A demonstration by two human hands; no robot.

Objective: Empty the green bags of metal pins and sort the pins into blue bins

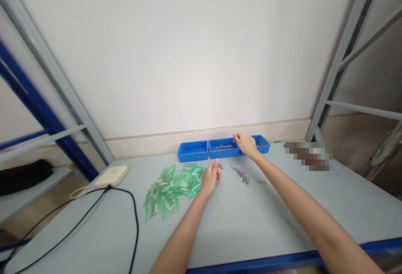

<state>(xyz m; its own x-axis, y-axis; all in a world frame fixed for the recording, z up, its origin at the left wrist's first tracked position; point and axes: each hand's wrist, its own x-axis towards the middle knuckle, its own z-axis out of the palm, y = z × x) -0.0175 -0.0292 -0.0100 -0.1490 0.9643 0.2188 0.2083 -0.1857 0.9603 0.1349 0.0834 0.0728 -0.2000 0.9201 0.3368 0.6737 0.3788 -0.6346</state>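
Observation:
My left hand (210, 179) hovers low over the table beside the green packets, its fingers curled together; anything inside them is hidden. My right hand (246, 144) reaches across the gap between the middle blue bin (224, 153) and the right blue bin (265, 146), fingers closed in a pinch whose contents I cannot make out. Silver screws (223, 146) lie in the middle bin. The right bin holds small metal parts (258, 143), partly covered by my hand. Between my arms rests a loose pile of screws (241, 175), with a single screw (261, 182) lying apart.
Green plastic packets (176, 184) with metal parts inside are heaped left of my left hand. A third blue bin (192, 156) stands at the left of the row. A white box (112, 176) and black cables (135, 211) occupy the table's left side. A wall (201, 56) rises behind.

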